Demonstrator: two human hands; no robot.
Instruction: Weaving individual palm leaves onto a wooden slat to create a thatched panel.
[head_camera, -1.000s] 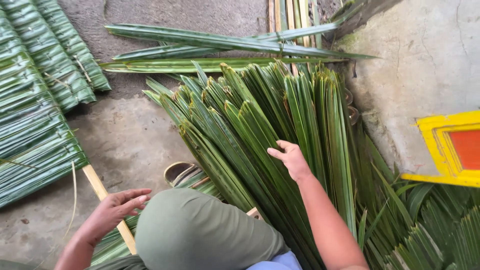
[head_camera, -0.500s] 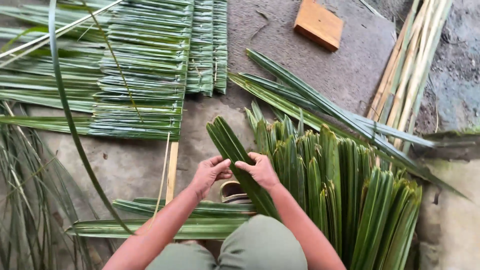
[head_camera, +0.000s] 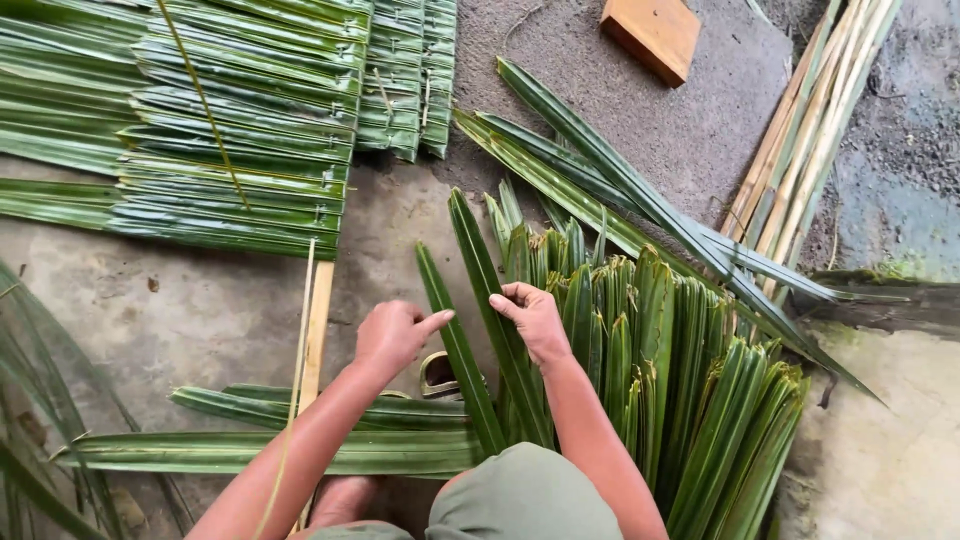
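Both hands have parted — right hand (head_camera: 532, 318) now pinches a leaf (head_camera: 492, 300), left hand (head_camera: 392, 335) beside.

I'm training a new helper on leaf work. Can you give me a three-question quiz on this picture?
1. True or false: the right hand grips a leaf from the leaf bundle.
2. What lies at the top by the bare floor? A wooden block, B bucket, C knife.
3. Which hand points a finger at a leaf?

Key: 1 true; 2 A; 3 the left hand.
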